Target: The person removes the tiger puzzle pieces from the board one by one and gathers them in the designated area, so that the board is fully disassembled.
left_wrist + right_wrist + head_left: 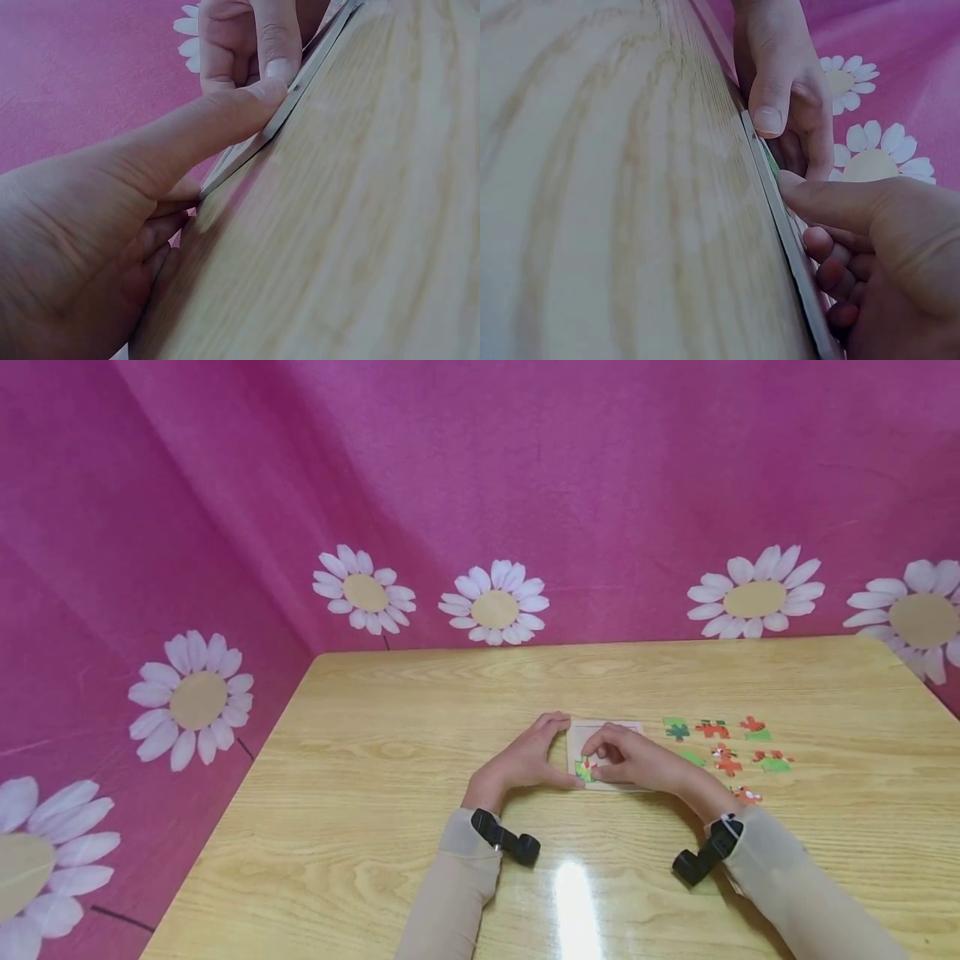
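Note:
A pale, shallow puzzle tray lies flat on the table. My left hand holds its left side, thumb at the near corner and fingers at the far corner. In the left wrist view, that thumb rests on the tray's edge. My right hand reaches over the tray, thumb and curled fingers at a green jigsaw piece in the near left corner. A green sliver of the piece shows between the two hands in the right wrist view; the fingertips partly hide the rest.
Several loose jigsaw pieces in green and orange, among them a green one and an orange one, lie right of the tray. One piece is partly behind my right forearm. A pink flowered curtain borders the wooden table.

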`<state>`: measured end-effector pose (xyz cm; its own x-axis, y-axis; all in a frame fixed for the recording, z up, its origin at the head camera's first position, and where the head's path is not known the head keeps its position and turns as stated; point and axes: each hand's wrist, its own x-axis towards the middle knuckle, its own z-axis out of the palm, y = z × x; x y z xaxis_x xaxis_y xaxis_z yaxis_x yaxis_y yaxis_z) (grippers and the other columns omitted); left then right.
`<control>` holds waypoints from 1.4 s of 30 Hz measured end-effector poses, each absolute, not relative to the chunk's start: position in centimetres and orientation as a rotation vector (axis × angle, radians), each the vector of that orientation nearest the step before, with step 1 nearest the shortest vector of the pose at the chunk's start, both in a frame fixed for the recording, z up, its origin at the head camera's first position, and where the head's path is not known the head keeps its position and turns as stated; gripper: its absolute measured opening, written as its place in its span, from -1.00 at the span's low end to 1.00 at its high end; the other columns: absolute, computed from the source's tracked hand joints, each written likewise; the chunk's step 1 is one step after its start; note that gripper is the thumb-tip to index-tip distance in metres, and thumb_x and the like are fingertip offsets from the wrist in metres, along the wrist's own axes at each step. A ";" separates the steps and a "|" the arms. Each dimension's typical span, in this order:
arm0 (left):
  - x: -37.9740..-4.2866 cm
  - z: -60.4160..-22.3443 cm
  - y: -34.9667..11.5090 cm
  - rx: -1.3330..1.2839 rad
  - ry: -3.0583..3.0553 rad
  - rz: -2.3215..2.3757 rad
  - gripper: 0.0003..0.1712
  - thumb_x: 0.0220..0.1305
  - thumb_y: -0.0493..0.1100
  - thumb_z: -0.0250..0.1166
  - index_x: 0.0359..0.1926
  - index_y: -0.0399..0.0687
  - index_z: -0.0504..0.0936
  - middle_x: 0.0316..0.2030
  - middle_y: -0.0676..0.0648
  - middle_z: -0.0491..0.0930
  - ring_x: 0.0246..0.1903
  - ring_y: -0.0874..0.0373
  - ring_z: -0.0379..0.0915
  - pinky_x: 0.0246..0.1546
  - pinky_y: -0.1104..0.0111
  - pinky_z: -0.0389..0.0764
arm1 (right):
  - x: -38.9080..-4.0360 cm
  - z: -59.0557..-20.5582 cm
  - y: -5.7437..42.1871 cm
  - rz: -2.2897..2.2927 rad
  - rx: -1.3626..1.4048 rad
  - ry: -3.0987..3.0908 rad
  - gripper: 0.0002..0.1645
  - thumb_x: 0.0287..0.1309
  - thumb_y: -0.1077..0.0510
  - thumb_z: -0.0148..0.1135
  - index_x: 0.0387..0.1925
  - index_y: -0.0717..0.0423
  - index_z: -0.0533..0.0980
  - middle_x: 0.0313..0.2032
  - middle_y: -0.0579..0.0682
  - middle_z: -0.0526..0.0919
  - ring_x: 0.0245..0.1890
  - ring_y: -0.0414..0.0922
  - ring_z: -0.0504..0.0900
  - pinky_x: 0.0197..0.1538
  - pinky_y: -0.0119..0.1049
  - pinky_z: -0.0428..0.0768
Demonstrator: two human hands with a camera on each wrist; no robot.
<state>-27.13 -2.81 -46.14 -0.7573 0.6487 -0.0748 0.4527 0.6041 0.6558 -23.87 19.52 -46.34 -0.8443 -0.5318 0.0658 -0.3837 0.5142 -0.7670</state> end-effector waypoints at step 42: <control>-27.2 -46.4 -2.8 0.917 2.529 0.917 0.16 -0.02 0.14 0.52 0.50 -0.06 0.12 0.51 0.01 0.05 0.50 0.10 0.04 0.52 0.26 0.15 | -22.2 -47.0 19.4 -1.580 -0.620 2.535 -0.71 0.22 0.39 0.21 -0.02 0.28 0.46 -0.29 0.12 0.57 -0.34 -0.35 0.51 -0.36 -0.53 0.54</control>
